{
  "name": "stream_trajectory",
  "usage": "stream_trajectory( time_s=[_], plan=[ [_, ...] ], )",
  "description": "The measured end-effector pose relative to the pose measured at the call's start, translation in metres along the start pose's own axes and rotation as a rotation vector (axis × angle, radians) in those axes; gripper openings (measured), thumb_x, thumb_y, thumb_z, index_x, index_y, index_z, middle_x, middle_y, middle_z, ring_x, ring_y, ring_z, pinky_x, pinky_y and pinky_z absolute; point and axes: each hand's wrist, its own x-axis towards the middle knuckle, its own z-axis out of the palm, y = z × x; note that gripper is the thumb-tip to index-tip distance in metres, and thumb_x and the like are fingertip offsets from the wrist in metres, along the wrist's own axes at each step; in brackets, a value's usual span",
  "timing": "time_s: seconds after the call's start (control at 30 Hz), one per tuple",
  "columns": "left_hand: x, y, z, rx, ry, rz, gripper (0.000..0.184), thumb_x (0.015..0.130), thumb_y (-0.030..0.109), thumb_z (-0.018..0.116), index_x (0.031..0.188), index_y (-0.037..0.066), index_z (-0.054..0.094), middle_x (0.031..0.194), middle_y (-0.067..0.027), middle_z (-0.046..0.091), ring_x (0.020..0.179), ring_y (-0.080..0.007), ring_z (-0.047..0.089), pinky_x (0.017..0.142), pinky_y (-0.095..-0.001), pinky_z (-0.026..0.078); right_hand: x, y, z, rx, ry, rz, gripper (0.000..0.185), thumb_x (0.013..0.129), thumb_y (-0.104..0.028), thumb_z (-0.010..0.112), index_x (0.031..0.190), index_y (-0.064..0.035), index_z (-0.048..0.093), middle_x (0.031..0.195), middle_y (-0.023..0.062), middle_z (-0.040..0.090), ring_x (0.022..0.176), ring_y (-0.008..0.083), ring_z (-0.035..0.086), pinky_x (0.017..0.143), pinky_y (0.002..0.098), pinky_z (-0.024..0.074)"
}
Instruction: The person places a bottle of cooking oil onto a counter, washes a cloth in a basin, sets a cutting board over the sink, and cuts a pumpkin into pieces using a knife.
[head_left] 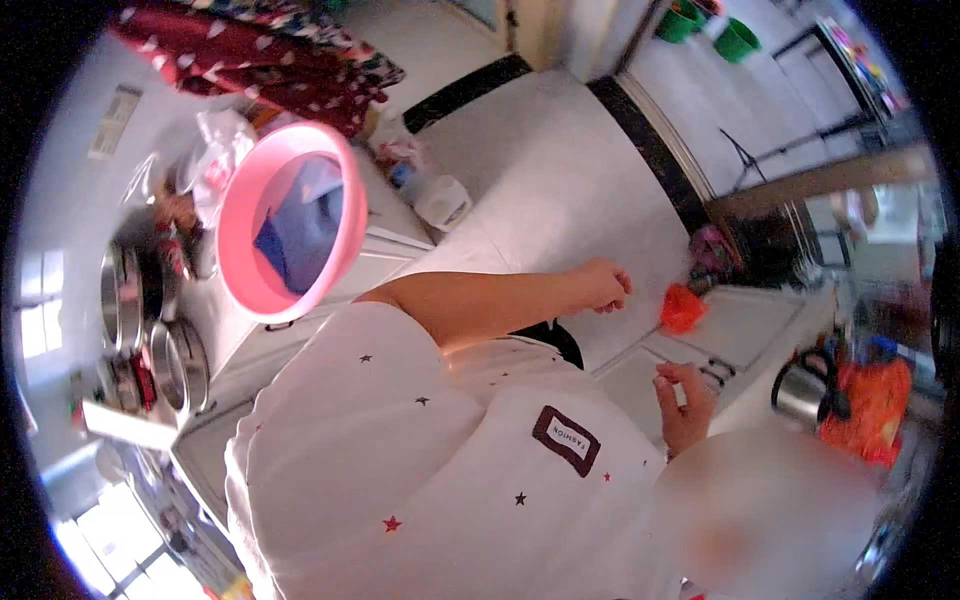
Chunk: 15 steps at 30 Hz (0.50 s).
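Well left of an orange-red bag (pixel 683 309), a pink basin (pixel 240 238) held something blue (pixel 275 255). Just left of the bag, the left hand (pixel 599 287) had its fingers curled, and I could not tell whether they gripped anything. The bag was beside a white cabinet (pixel 762 328), and below it in view the right hand (pixel 690 412) was partly open, thumb apart from bent fingers.

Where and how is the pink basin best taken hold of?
Probably by the rim of the basin, coming from the picture's right. Its wide mouth faces the camera, giving a lip to pinch; that side looks toward the floor, while a plastic bag crowds the upper left. Keep it level: something blue is inside.
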Motion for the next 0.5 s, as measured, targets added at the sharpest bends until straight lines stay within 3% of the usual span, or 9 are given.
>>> stream_trajectory(
  time_s=[0.07, 0.17, 0.2, 0.27, 0.33, 0.37, 0.5],
  plan=[
    [0.014, 0.0, -0.02, -0.021, 0.036, 0.084, 0.021, 0.073, 0.01, 0.062, 0.093, 0.003, 0.059, 0.069, -0.0062, 0.057, 0.053, -0.0137, 0.052, 0.044, -0.0269, 0.04, 0.046, -0.01, -0.016, 0.266, -0.097, -0.085, 0.019, 0.083, -0.019, 0.061, 0.096, -0.0055, 0.057, 0.089, 0.0109, 0.057, 0.069, 0.0184, 0.052, 0.058, 0.0295, 0.0419],
    [0.005, 0.008, -0.046, -0.023, 0.162, 0.098, 0.02, 0.074, 0.008, 0.06, 0.094, 0.003, 0.06, 0.069, -0.0067, 0.057, 0.054, -0.0137, 0.052, 0.046, -0.0267, 0.041, 0.093, -0.067, -0.038, 0.803, -0.096, -0.186, 0.029, 0.078, -0.033, 0.067, 0.079, -0.0061, 0.056, 0.088, 0.0099, 0.059, 0.074, 0.0211, 0.054, 0.068, 0.0318, 0.0451],
    [0.002, 0.01, -0.053, -0.057, 0.217, 0.085, 0.02, 0.075, 0.007, 0.059, 0.094, 0.003, 0.06, 0.069, -0.0065, 0.057, 0.054, -0.0135, 0.051, 0.046, -0.0265, 0.041, 0.113, -0.072, -0.049, 0.921, -0.254, -0.323, 0.031, 0.077, -0.035, 0.068, 0.079, -0.007, 0.054, 0.085, 0.0102, 0.06, 0.069, 0.0218, 0.053, 0.065, 0.0353, 0.0455],
    [-0.007, 0.012, -0.062, -0.127, 0.327, 0.059, 0.019, 0.075, 0.006, 0.057, 0.094, 0.003, 0.06, 0.068, -0.0062, 0.056, 0.054, -0.013, 0.05, 0.047, -0.0262, 0.04, 0.16, -0.097, -0.079, 0.955, -0.626, -0.506, 0.031, 0.079, -0.035, 0.065, 0.078, -0.0086, 0.05, 0.076, 0.0106, 0.059, 0.06, 0.0229, 0.052, 0.059, 0.0399, 0.046],
    [-0.013, 0.015, -0.068, -0.139, 0.434, 0.106, 0.018, 0.077, 0.006, 0.055, 0.095, 0.002, 0.059, 0.068, -0.0059, 0.056, 0.055, -0.0123, 0.049, 0.048, -0.0256, 0.04, 0.187, -0.119, -0.094, 1.158, -0.795, -0.613, 0.023, 0.082, -0.026, 0.062, 0.084, -0.0074, 0.048, 0.075, 0.0125, 0.059, 0.051, 0.0232, 0.052, 0.046, 0.0376, 0.0424],
    [-0.017, 0.017, -0.067, -0.15, 0.489, 0.128, 0.018, 0.078, 0.005, 0.054, 0.095, 0.002, 0.059, 0.068, -0.0058, 0.056, 0.055, -0.0119, 0.049, 0.048, -0.0253, 0.04, 0.19, -0.128, -0.092, 1.454, -0.75, -0.653, 0.021, 0.083, -0.019, 0.062, 0.091, -0.0056, 0.048, 0.08, 0.0142, 0.06, 0.047, 0.0233, 0.053, 0.038, 0.0342, 0.0386],
    [-0.064, 0.039, -0.064, -0.237, 0.823, 0.248, 0.015, 0.082, 0.006, 0.053, 0.095, 0.001, 0.059, 0.069, -0.0049, 0.055, 0.056, -0.011, 0.048, 0.048, -0.0253, 0.04, 0.236, -0.146, -0.096, 1.668, -1.143, -0.765, 0.016, 0.084, -0.018, 0.058, 0.088, -0.0058, 0.049, 0.077, 0.0132, 0.059, 0.048, 0.0226, 0.053, 0.042, 0.0337, 0.04]
  ],
)
